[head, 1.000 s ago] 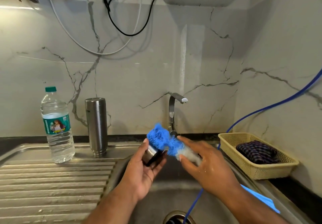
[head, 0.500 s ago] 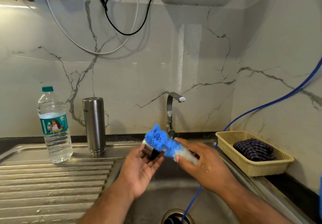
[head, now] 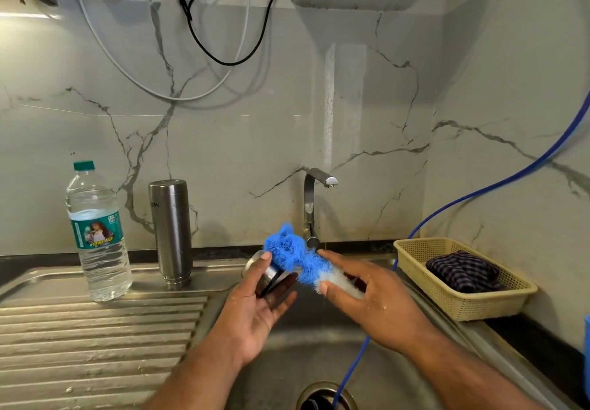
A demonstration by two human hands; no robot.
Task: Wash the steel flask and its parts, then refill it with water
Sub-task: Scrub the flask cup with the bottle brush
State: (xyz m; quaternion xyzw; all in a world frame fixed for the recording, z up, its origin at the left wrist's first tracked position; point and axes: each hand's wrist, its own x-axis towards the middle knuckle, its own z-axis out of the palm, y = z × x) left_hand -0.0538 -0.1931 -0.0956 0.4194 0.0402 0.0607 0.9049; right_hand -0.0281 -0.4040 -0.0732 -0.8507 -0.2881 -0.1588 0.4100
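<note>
**Flask cap scrubbed over a steel sink**

Over the sink basin (head: pixel 319 345), the left hand (head: pixel 255 307) cups the flask's steel cap (head: pixel 271 274), thumb and fingers curled round it. The right hand (head: pixel 376 301) clamps its fingers on a blue-and-white brush (head: pixel 297 256) touching the cap. The steel flask (head: pixel 171 234) stands at the far edge of the ribbed drainboard (head: pixel 95 339), right of a water bottle (head: pixel 99 237). Grey-veined marble walls (head: pixel 255 138) rise behind the tap (head: pixel 311 205). A basket (head: pixel 463 304) holding a checked cloth (head: pixel 463 272) sits at the right.
</note>
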